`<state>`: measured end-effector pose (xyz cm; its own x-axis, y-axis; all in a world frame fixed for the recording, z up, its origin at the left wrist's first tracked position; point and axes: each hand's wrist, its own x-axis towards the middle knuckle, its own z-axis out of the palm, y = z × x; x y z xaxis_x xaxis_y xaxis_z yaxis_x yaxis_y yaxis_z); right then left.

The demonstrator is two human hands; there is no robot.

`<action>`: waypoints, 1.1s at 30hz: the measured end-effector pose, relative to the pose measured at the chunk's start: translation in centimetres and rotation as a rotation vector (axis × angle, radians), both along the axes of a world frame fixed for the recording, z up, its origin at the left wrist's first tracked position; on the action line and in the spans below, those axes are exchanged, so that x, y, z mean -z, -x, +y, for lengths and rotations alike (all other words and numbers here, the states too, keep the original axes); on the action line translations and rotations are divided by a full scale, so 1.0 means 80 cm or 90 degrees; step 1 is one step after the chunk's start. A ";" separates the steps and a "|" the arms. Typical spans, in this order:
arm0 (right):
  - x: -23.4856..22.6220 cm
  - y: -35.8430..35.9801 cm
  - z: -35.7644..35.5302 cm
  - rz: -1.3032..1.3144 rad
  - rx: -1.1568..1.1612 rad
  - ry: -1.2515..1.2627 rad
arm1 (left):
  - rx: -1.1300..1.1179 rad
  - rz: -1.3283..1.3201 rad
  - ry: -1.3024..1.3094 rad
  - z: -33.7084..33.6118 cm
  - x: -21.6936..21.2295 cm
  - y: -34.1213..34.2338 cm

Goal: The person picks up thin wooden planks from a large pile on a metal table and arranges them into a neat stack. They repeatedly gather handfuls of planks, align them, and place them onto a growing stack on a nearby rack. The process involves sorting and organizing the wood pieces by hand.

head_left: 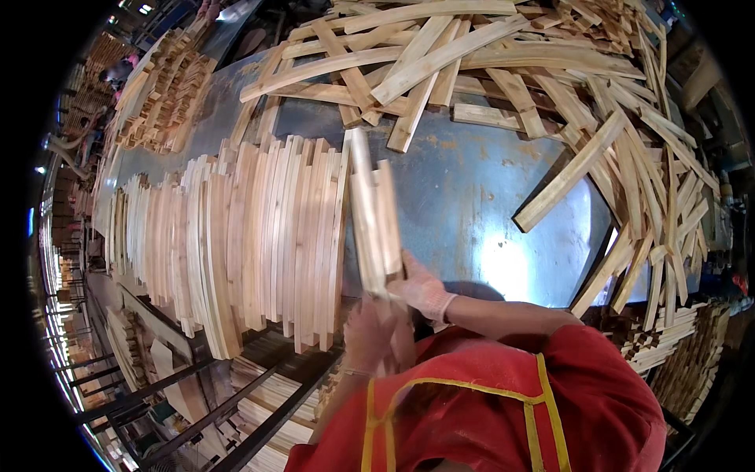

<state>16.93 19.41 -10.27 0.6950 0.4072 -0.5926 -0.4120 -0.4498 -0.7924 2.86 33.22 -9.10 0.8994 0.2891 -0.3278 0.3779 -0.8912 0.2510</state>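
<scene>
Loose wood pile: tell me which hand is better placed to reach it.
Right hand, probably: it sits nearer the loose pile, while the left hand, blurred, is lower and closer to the neat row. Held strips occupy it, though.

Hot glare on metal table (464, 189), ctr-right. Held boards (368, 220) + L hand (368, 338) motion-blurred. Dim rt edge, fisheye bend, blk corners.

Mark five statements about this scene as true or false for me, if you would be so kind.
1. The right hand holds wood strips. True.
2. The neat row stands to the right of that hand. False: the neat row is to its left.
3. A jumbled pile of wood lies beyond it. True.
4. The tabletop is bright green. False: the tabletop is bluish grey.
5. The red clothing has yellow trim. True.
</scene>
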 end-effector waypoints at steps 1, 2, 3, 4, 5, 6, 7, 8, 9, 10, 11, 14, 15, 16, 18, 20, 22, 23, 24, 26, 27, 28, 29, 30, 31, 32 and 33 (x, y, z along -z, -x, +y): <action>-0.008 -0.003 0.008 0.029 -0.051 0.006 | -0.002 -0.056 -0.075 0.000 0.008 0.001; 0.000 -0.013 0.010 -0.002 -0.106 -0.037 | -0.033 -0.023 -0.115 -0.003 -0.007 -0.026; 0.016 -0.030 0.014 -0.032 -0.160 -0.080 | -0.064 0.011 -0.155 -0.004 -0.019 -0.066; 0.039 -0.049 0.005 -0.038 -0.175 -0.157 | -0.094 0.043 -0.191 -0.006 -0.027 -0.098; 0.059 -0.067 -0.004 -0.037 -0.195 -0.239 | -0.106 0.047 -0.219 -0.011 -0.028 -0.109; 0.080 -0.087 -0.015 -0.033 -0.209 -0.319 | -0.071 0.042 -0.220 -0.013 -0.030 -0.112; 0.071 -0.125 -0.027 -0.208 -0.261 -0.190 | -0.048 0.035 -0.221 -0.008 -0.029 -0.110; 0.058 -0.163 -0.037 -0.374 -0.302 -0.042 | -0.031 0.024 -0.224 -0.005 -0.026 -0.110; 0.043 -0.201 -0.037 -0.596 -0.375 0.255 | -0.036 -0.038 -0.253 -0.008 -0.013 -0.102; 0.051 -0.243 -0.031 -0.364 -0.037 0.121 | -0.031 -0.040 -0.270 -0.016 -0.006 -0.106; 0.051 -0.284 -0.023 -0.220 0.113 0.042 | -0.025 -0.044 -0.288 -0.023 0.000 -0.118; 0.044 -0.380 0.012 -0.049 0.269 -0.086 | -0.011 -0.064 -0.350 -0.019 0.026 -0.130; 0.038 -0.398 0.024 -0.024 0.261 -0.106 | -0.005 -0.070 -0.371 -0.016 0.034 -0.126; 0.039 -0.416 0.024 0.001 0.265 -0.121 | 0.001 -0.080 -0.335 -0.010 0.034 -0.130; 0.037 -0.426 0.011 0.032 0.290 -0.230 | 0.004 -0.102 -0.254 0.001 0.023 -0.131; 0.043 -0.401 -0.030 0.048 0.343 -0.427 | 0.010 -0.065 -0.263 -0.002 0.012 -0.126; -0.006 -0.314 -0.081 0.108 0.284 -0.469 | 0.009 -0.050 -0.263 -0.002 0.012 -0.118; -0.012 -0.270 -0.107 0.090 0.269 -0.458 | 0.014 -0.060 -0.266 0.000 0.014 -0.118; -0.010 -0.224 -0.125 0.103 0.252 -0.416 | 0.026 -0.072 -0.271 0.002 0.011 -0.122; -0.004 -0.126 -0.138 0.057 0.197 -0.277 | 0.022 -0.047 -0.220 0.000 -0.016 -0.131; -0.020 -0.081 -0.136 0.038 0.101 -0.100 | 0.021 -0.041 -0.187 0.007 -0.018 -0.134; 0.021 -0.023 -0.131 -0.070 0.044 -0.113 | 0.022 -0.040 -0.156 0.011 -0.022 -0.140; -0.007 0.011 -0.113 -0.046 -0.092 0.042 | 0.047 -0.086 -0.136 0.019 -0.011 -0.136; 0.002 0.057 -0.095 -0.053 -0.107 0.071 | 0.088 -0.106 -0.157 0.008 -0.015 -0.139; 0.099 0.120 -0.075 -0.150 -0.143 0.067 | 0.128 -0.127 -0.183 -0.012 -0.026 -0.149; 0.056 0.135 -0.067 0.010 -0.116 -0.086 | 0.157 -0.151 -0.205 -0.023 -0.023 -0.155; 0.063 0.130 -0.061 -0.110 -0.298 -0.116 | 0.153 -0.127 -0.170 -0.038 -0.028 -0.162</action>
